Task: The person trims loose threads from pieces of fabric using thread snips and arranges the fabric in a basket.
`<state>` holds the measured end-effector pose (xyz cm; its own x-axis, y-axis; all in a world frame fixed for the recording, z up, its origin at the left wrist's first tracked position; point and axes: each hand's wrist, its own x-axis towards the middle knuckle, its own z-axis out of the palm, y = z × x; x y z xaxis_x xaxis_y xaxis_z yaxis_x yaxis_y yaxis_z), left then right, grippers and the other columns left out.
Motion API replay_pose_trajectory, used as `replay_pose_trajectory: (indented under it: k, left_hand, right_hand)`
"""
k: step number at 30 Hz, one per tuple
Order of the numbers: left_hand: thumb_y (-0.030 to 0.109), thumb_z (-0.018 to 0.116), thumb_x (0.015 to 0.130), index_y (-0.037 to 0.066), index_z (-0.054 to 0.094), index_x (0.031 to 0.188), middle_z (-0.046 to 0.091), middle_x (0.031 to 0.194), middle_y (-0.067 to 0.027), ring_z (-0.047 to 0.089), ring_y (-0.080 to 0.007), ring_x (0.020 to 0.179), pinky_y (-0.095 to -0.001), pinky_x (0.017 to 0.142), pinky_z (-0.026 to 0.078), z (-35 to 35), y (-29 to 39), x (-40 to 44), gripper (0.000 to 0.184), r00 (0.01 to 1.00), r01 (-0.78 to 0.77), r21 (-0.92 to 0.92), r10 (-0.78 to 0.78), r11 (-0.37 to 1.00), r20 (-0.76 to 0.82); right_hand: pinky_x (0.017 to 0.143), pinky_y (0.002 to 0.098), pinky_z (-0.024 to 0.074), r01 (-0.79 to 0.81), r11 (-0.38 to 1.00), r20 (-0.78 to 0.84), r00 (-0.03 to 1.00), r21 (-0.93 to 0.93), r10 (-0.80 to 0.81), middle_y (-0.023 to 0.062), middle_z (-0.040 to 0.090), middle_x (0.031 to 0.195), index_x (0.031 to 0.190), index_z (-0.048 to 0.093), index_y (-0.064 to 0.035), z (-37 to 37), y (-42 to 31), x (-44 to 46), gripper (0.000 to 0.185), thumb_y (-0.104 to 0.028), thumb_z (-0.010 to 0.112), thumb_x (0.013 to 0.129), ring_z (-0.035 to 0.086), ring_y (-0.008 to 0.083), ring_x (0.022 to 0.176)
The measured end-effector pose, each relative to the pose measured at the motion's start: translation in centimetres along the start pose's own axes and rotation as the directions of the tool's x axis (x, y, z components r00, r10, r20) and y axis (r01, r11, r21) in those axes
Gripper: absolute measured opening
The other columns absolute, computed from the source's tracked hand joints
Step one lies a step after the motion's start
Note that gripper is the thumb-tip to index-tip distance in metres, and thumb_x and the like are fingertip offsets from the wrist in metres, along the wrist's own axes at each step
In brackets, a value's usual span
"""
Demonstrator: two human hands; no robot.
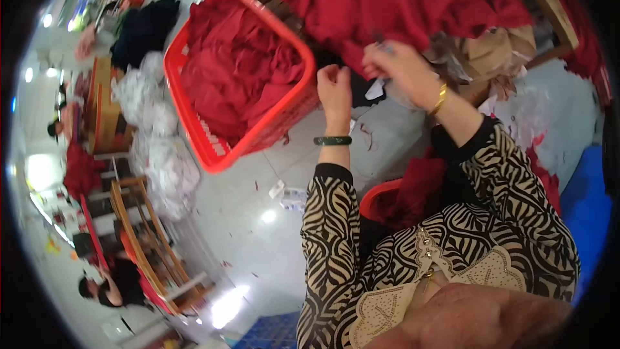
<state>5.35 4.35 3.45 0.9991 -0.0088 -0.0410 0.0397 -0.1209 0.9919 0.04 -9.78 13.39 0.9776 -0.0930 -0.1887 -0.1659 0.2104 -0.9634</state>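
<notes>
My left hand (334, 90), with a dark green bangle at the wrist, is closed beside the rim of the red plastic basket (309, 68); what its fingers hold, if anything, is hidden. My right hand (403, 71), with a gold bracelet, is closed just below the hanging red cloth (381, 0). A small dark thing shows at its blurred fingers, too unclear to name. Between and below the hands are a black piece (359, 90) and a small white piece (375, 90). Crumpled red fabric (239, 71) fills the basket.
Brown paper (494, 52) lies at the right by a wooden frame (549, 13). A second red container (371, 200) with red cloth stands near my body. White plastic bags (161, 148) and a wooden rack (145, 239) are at the left. Another person (116, 284) is at lower left.
</notes>
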Motion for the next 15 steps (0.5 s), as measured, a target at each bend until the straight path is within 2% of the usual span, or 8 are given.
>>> replay_pose_trajectory:
  k: [1,2,3,4,5,7,10,15]
  left_hand:
    - [0.017,0.060,0.080,-0.001,0.047,0.109,0.053,0.099,-0.0088,0.052,-0.0166,0.090,-0.0288,0.081,0.043,1.5,-2.6,0.7,0.036,0.993,-0.046,-0.106,0.057,0.993,0.100]
    - [0.019,0.061,0.080,0.000,0.043,0.115,0.051,0.106,-0.0095,0.051,-0.0172,0.094,-0.0295,0.083,0.043,2.9,-5.6,1.4,0.044,0.977,-0.073,-0.217,0.113,0.973,0.180]
    - [0.021,0.059,0.081,0.001,0.043,0.115,0.051,0.105,-0.0093,0.052,-0.0177,0.094,-0.0300,0.082,0.044,5.1,-5.9,1.3,0.042,0.998,-0.057,0.035,0.056,0.998,0.033]
    - [0.022,0.057,0.083,0.001,0.043,0.114,0.051,0.105,-0.0091,0.052,-0.0182,0.093,-0.0304,0.080,0.045,7.3,-6.1,1.1,0.040,0.991,-0.004,0.286,0.043,0.958,-0.129]
    - [0.022,0.057,0.083,0.002,0.043,0.113,0.051,0.103,-0.0090,0.052,-0.0181,0.091,-0.0303,0.079,0.045,8.4,-6.9,1.6,0.039,0.980,0.063,0.403,0.020,0.913,-0.199]
    - [0.022,0.055,0.084,0.002,0.044,0.111,0.052,0.101,-0.0087,0.052,-0.0179,0.088,-0.0302,0.076,0.045,10.1,-7.7,3.1,0.035,0.973,0.123,0.489,-0.008,0.864,-0.230]
    - [0.022,0.054,0.085,0.003,0.045,0.107,0.053,0.096,-0.0084,0.053,-0.0177,0.083,-0.0299,0.073,0.045,11.2,-8.8,5.7,0.030,0.972,0.156,0.531,-0.034,0.833,-0.233]
    - [0.021,0.051,0.087,0.004,0.047,0.101,0.054,0.089,-0.0078,0.053,-0.0173,0.075,-0.0296,0.067,0.045,10.1,-7.9,6.6,0.023,0.988,0.103,0.456,-0.039,0.884,-0.147]
  right_hand:
    - [0.068,0.0214,0.0443,0.070,0.996,0.034,0.997,0.054,-0.072,0.0039,0.060,0.078,0.084,0.057,-0.0010,0.8,0.2,-0.6,0.020,-0.021,0.054,0.084,0.056,0.0092,0.071]
    - [0.067,0.0219,0.0432,0.114,0.990,0.037,0.993,-0.079,-0.112,0.0039,0.059,0.077,0.083,0.057,0.0006,1.6,0.4,-1.0,0.022,-0.021,0.053,0.085,0.055,0.0092,0.070]
    - [0.065,0.0230,0.0427,0.133,0.989,0.088,0.988,-0.069,-0.127,0.0037,0.057,0.075,0.081,0.056,0.0012,2.6,-1.5,-2.7,0.025,-0.023,0.054,0.085,0.053,0.0099,0.068]
    - [0.064,0.0239,0.0420,0.025,0.992,0.136,0.990,0.120,-0.042,0.0042,0.054,0.073,0.080,0.055,0.0007,3.6,-1.1,-3.2,0.027,-0.025,0.052,0.088,0.051,0.0108,0.066]
    - [0.061,0.0233,0.0445,0.185,0.980,0.215,0.957,0.070,-0.196,0.0057,0.058,0.070,0.081,0.056,0.0020,3.9,0.7,-2.8,0.034,-0.030,0.051,0.090,0.054,0.0103,0.065]
    - [0.058,0.0238,0.0426,0.081,0.978,0.302,0.944,0.190,-0.136,0.0035,0.056,0.068,0.080,0.056,0.0002,4.5,1.1,-3.9,0.032,-0.029,0.050,0.091,0.052,0.0097,0.062]
    - [0.056,0.0237,0.0411,0.114,0.985,0.348,0.925,0.129,-0.153,0.0013,0.054,0.065,0.079,0.055,-0.0018,3.5,0.9,-5.2,0.031,-0.029,0.049,0.091,0.049,0.0086,0.060]
    - [0.062,0.0210,0.0407,-0.173,0.961,0.460,0.886,0.215,0.057,-0.0003,0.052,0.074,0.083,0.053,-0.0027,2.8,-0.5,-5.7,0.029,-0.029,0.047,0.093,0.048,0.0060,0.068]
